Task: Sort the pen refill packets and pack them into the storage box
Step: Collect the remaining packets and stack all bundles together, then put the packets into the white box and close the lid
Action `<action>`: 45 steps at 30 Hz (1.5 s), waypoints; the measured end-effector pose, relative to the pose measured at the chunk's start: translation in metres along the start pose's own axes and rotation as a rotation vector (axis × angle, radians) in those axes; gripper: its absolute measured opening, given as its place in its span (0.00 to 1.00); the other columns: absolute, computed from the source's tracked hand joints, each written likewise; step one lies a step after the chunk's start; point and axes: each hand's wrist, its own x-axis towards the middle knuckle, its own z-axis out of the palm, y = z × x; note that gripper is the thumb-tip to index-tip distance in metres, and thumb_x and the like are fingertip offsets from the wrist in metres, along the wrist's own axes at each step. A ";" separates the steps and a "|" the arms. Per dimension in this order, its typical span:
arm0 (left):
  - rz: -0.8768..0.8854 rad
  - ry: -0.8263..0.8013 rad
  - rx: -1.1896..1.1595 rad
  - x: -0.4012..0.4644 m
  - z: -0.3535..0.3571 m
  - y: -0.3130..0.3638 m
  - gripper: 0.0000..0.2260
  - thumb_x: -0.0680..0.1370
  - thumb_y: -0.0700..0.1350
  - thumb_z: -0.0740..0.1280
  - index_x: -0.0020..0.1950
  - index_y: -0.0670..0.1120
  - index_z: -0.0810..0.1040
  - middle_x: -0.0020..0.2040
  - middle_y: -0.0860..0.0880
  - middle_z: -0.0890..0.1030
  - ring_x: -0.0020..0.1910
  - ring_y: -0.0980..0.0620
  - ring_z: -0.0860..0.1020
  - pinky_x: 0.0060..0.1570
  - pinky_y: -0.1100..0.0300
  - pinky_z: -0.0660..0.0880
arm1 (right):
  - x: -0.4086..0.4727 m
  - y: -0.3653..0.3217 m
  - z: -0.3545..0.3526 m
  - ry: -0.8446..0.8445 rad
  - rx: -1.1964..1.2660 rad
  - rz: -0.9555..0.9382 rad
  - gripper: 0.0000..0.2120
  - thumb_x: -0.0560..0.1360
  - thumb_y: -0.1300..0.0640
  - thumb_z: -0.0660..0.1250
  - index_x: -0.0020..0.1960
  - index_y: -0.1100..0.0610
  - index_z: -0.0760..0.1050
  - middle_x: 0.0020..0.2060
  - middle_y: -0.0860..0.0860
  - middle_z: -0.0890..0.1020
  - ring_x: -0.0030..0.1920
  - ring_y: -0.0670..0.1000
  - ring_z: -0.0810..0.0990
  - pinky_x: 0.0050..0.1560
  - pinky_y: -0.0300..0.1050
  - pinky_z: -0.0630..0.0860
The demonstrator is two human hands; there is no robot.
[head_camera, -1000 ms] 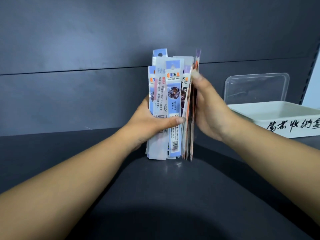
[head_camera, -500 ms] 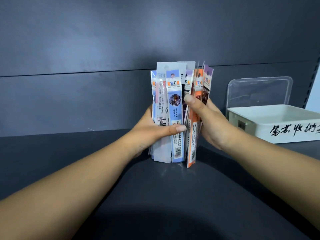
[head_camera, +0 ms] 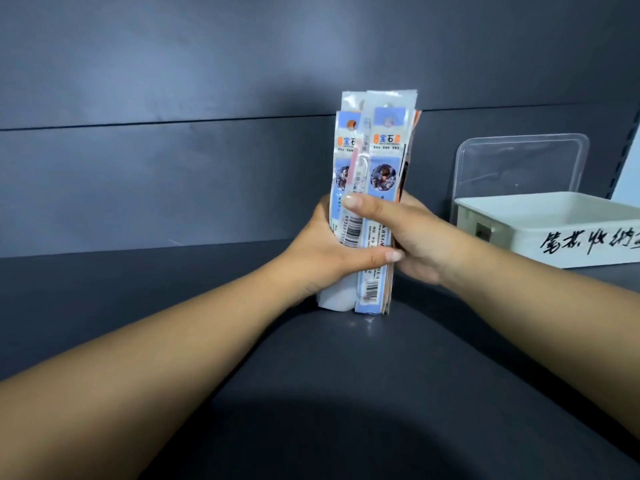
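A bundle of pen refill packets point(head_camera: 377, 157) stands upright on the dark table, its lower ends resting on the surface. The front packets are blue and white with barcodes; orange edges show at the right side. My left hand point(head_camera: 325, 251) wraps the bundle from the left, thumb across the front. From the right, my right hand point(head_camera: 412, 233) clasps it, thumb laid over the front higher up. The white storage box point(head_camera: 571, 237), open and with black handwriting on its front, sits at the right.
A clear plastic lid point(head_camera: 519, 164) leans upright behind the box against the dark back wall point(head_camera: 173, 150). The dark table surface point(head_camera: 346, 393) stretches toward me between my forearms.
The fanned orange and purple packets have been pressed back into one tight bundle. My right hand has moved from the back right onto the front, its thumb across the packets.
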 end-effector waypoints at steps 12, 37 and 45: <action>0.033 -0.035 0.022 -0.004 0.003 0.008 0.19 0.64 0.39 0.69 0.53 0.49 0.74 0.45 0.54 0.81 0.45 0.62 0.81 0.46 0.65 0.77 | 0.001 -0.002 -0.001 -0.004 -0.077 -0.018 0.15 0.63 0.61 0.69 0.50 0.54 0.76 0.38 0.45 0.85 0.43 0.43 0.83 0.40 0.37 0.78; -0.177 -0.375 -0.250 0.073 0.081 0.079 0.10 0.72 0.40 0.68 0.53 0.43 0.77 0.48 0.45 0.83 0.47 0.49 0.83 0.50 0.56 0.79 | -0.023 -0.094 -0.090 0.096 -0.126 -0.154 0.08 0.67 0.65 0.66 0.44 0.57 0.78 0.34 0.50 0.84 0.36 0.49 0.84 0.39 0.42 0.81; -0.150 -0.053 -0.275 0.124 0.158 0.078 0.22 0.69 0.48 0.71 0.59 0.41 0.74 0.51 0.48 0.83 0.43 0.57 0.83 0.43 0.65 0.79 | -0.026 -0.142 -0.189 0.082 -0.286 -0.167 0.08 0.70 0.67 0.66 0.43 0.55 0.78 0.31 0.49 0.84 0.34 0.48 0.84 0.34 0.40 0.79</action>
